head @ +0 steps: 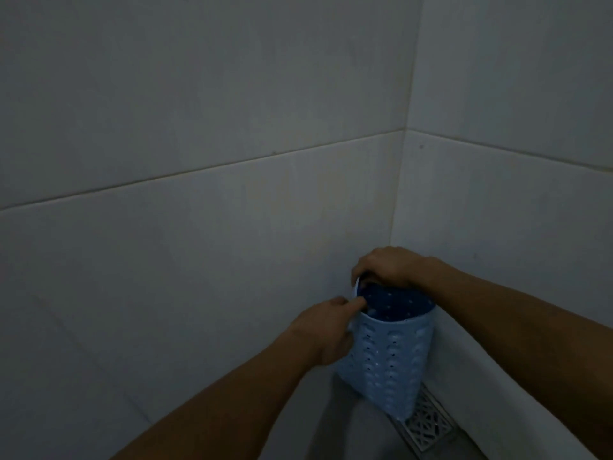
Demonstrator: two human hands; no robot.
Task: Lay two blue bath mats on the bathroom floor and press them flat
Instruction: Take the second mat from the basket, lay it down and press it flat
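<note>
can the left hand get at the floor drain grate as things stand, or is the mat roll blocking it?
Probably not directly. The rolled blue mat stands in the corner with its lower end over the near edge of the drain grate, and the left hand is gripping the roll's side while the right hand holds its top.

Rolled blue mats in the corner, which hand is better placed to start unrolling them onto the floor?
Probably the left hand: its fingers pinch the roll's loose outer edge. The right hand only grips the top of the rolled mats, steadying them upright over the floor drain.
</note>
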